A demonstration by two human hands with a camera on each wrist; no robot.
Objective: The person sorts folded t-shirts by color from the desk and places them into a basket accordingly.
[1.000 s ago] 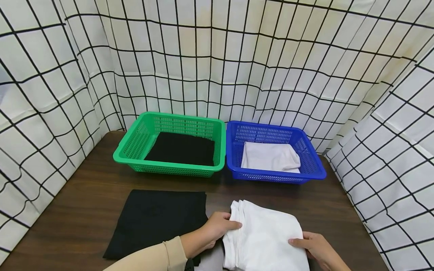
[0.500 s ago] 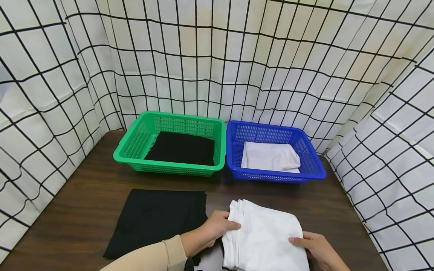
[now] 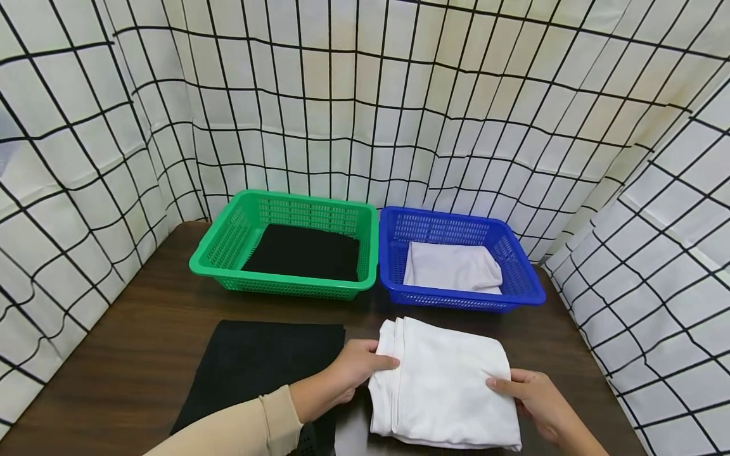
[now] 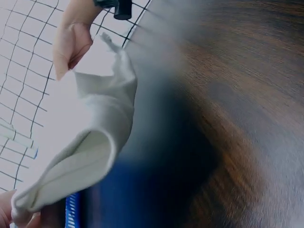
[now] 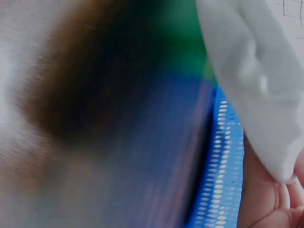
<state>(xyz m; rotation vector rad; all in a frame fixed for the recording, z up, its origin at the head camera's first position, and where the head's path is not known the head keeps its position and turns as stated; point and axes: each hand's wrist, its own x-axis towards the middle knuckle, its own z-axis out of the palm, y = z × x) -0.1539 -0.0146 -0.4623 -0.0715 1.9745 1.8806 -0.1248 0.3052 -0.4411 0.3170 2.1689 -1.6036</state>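
Note:
A folded white cloth hangs between my two hands just above the table, its layered edge on the left. My left hand pinches that layered side, thumb on top. On the opposite side my right hand grips the edge, thumb on top and fingers underneath. In the left wrist view the cloth shows an open fold from below, raised off the wood. The right wrist view has its drooping corner beside my fingers. A folded black cloth lies left, partly behind my left forearm.
At the back left stands a green basket with a folded black cloth inside. Beside it a blue basket holds a folded white cloth. Grid-patterned curtains enclose the brown table behind and on both sides.
Both hands have raised the white cloth slightly and moved it away from me, so its near edge now shows. The baskets and the black cloth on the table stay put.

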